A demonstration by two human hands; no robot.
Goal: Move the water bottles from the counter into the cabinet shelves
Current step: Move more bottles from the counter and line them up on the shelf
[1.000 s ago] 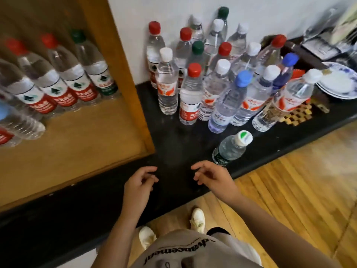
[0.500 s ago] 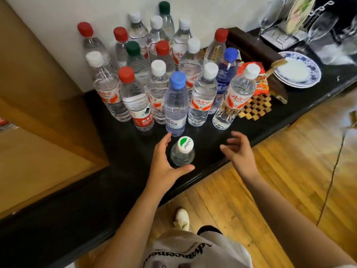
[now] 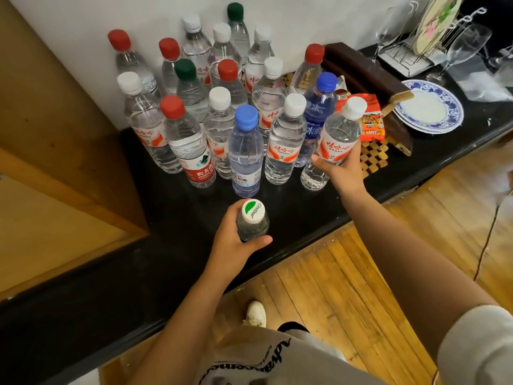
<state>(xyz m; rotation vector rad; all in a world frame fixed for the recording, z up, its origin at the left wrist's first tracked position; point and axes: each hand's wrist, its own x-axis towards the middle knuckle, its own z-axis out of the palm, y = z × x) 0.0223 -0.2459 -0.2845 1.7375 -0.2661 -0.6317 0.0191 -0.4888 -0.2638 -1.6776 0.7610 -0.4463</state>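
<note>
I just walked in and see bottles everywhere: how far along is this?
Nothing stored shows in this view. In hand: the left hand grips a small clear bottle with a green-and-white cap; the right hand grips a white-capped clear bottle with an orange label. Left: over a dozen bottles crowd the black counter.

I see a black counter [image 3: 172, 218] against a white wall, carrying a crowd of upright water bottles [image 3: 222, 107]. To their right lie a woven trivet [image 3: 374, 159], a snack packet [image 3: 372, 123], a blue-patterned plate [image 3: 444, 107], a wire rack [image 3: 408, 56] and wine glasses [image 3: 458, 51].
</note>
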